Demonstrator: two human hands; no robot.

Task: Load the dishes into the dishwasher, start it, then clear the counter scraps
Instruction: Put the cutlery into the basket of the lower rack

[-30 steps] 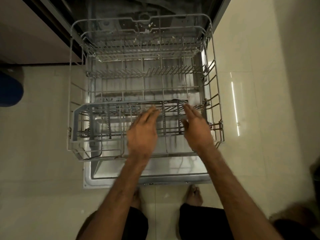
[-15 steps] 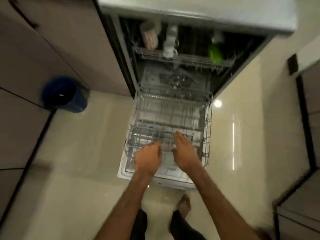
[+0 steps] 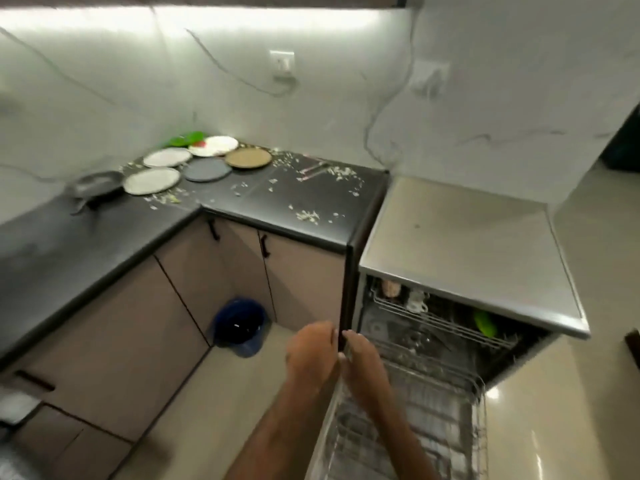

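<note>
We see the dishwasher (image 3: pixel 460 258) open right of the black counter (image 3: pixel 277 206); its lower rack (image 3: pixel 415 410) is pulled out, long axis running toward us, near end cut off by the frame; left hand (image 3: pixel 311 355) and right hand (image 3: pixel 363 365) hover empty, fingers loosely extended; plates (image 3: pixel 194 164) and scraps (image 3: pixel 308 216) on the counter, blurred.

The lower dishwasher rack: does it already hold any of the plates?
No, the pulled-out lower rack shows only bare wire, while the plates lie on the black counter among scraps.
</note>
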